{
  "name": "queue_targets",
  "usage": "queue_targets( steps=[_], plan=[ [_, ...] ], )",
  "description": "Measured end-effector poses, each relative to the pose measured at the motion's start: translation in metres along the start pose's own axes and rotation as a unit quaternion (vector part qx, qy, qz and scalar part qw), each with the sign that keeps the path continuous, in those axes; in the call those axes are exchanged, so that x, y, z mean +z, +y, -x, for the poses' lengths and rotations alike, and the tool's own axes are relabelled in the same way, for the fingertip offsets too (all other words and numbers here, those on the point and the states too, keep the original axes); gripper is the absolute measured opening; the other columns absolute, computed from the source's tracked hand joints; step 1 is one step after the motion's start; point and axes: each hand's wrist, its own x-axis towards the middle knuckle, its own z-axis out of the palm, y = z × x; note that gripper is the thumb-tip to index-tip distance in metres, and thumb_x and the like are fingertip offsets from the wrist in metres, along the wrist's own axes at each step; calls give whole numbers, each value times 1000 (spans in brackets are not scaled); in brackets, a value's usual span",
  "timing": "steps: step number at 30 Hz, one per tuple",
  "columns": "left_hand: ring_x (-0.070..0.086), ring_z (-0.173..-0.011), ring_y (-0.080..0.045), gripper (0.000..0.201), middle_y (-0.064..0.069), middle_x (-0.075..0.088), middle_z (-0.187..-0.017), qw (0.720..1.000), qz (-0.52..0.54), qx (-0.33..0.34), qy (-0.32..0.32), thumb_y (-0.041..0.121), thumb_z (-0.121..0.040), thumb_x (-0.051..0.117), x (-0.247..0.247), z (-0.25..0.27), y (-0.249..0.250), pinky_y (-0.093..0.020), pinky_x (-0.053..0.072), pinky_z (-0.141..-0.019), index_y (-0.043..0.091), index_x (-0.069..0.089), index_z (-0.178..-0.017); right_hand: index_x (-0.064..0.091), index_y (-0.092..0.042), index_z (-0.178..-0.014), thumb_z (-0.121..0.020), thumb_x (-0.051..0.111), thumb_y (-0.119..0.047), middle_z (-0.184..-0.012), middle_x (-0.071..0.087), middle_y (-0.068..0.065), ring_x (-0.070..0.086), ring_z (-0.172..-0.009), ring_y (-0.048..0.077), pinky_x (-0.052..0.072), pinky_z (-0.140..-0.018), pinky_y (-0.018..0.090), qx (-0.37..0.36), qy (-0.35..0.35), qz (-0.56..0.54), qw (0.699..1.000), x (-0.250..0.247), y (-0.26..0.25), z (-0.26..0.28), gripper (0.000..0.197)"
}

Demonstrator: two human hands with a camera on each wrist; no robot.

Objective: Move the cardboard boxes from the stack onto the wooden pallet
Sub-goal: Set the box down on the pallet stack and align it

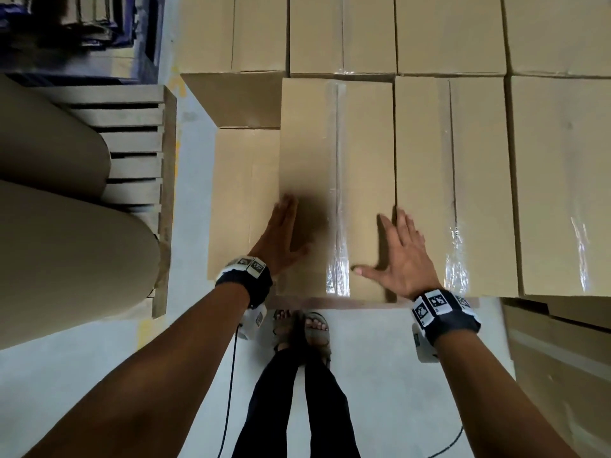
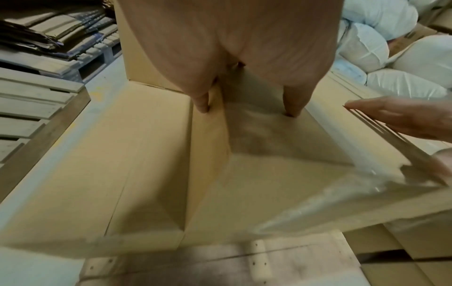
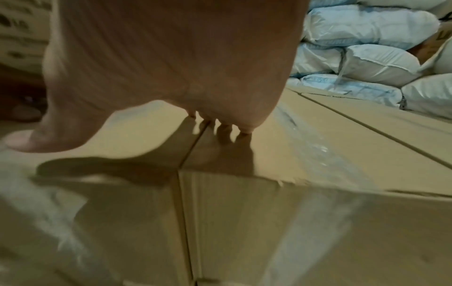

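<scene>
Your left hand [image 1: 281, 236] and right hand [image 1: 401, 259] lie flat, fingers straight, gripping nothing, on the cardboard box [image 1: 337, 160] atop the stack, its long axis pointing away from you.

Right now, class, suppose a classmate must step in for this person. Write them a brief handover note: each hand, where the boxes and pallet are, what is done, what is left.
Left hand: open, fingers straight along the left edge of the nearest top box, thumb on its top.
Right hand: open, over the box's right edge, next to the neighbouring box. No grip yet.
Wooden pallet: on the floor to the left, with large brown rolls over part of it; no box visible on it.
Done: nothing moved, as far as visible.
Left: grip this box, carry it to the pallet, then the rest of the stack.
</scene>
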Motion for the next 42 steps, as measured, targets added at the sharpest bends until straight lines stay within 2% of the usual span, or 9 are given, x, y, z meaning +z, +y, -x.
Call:
queue_targets(
  steps=[4,8,22,30,34,36,38,40,42],
  plan=[
    [-15,-160,-22,122,4,-32,-169,999,-2,31,25,42,-89,78,28,45,7,-53,17,-129,17,-15,-165,-23,-22,-163,-58,67,-96,-167,-38,-1,-29,-156,25,-4,-130,52,4,-78,44,996,24,19,38,157],
    [-19,-160,-26,132,-6,-33,-169,998,-27,38,34,45,-82,85,43,63,7,-56,16,-128,9,-11,-165,-19,-14,-164,-76,79,-69,-169,-32,-1,-23,-158,23,7,-131,54,-6,-64,37,997,28,24,47,143],
    [-12,-159,-38,127,5,-37,-166,997,-38,-39,-60,48,-86,82,20,47,15,-55,17,-128,23,-14,-165,-4,-11,-167,-84,80,-54,-171,-22,3,-11,-161,31,6,-129,54,-45,-4,24,999,44,34,45,126],
    [-11,-157,-44,123,11,-45,-162,991,-94,-37,-89,52,-88,77,14,38,15,-55,20,-127,19,-13,-166,-11,-11,-166,-88,78,-49,-172,-25,7,-14,-161,32,7,-129,53,-27,-31,38,998,41,28,44,124],
    [11,-156,-51,105,-2,-27,-171,980,-165,-61,-97,48,-94,72,12,42,32,-56,22,-127,17,2,-167,-4,-13,-167,-90,81,-35,-174,-18,7,-1,-162,32,23,-127,54,4,-42,33,999,34,20,50,117],
    [22,-154,-49,88,-6,-5,-175,976,-168,-75,-114,47,-95,70,11,55,46,-56,28,-124,16,23,-164,20,-16,-163,-93,76,-21,-176,-3,7,31,-154,37,44,-114,54,14,-42,17,999,28,16,61,90],
    [40,-147,-41,69,-12,30,-167,978,-156,-82,-116,42,-98,67,10,78,59,-50,38,-119,15,42,-156,49,-18,-136,-92,67,-9,-173,20,8,60,-125,41,55,-95,51,11,-23,-3,1000,18,11,80,49],
    [52,-139,-34,59,-11,51,-155,983,-130,-80,-106,39,-100,66,11,107,74,-43,44,-114,18,51,-152,54,-17,-127,-92,66,-7,-163,39,8,65,-116,41,57,-92,50,8,-14,1,1000,10,6,107,38],
    [56,-135,-32,55,-12,58,-149,985,-115,-80,-98,39,-100,67,14,138,88,-40,46,-112,17,55,-148,54,-16,-138,-96,65,-9,-152,53,10,64,-119,40,56,-96,48,19,-7,-11,1000,5,1,140,44]
  ],
)
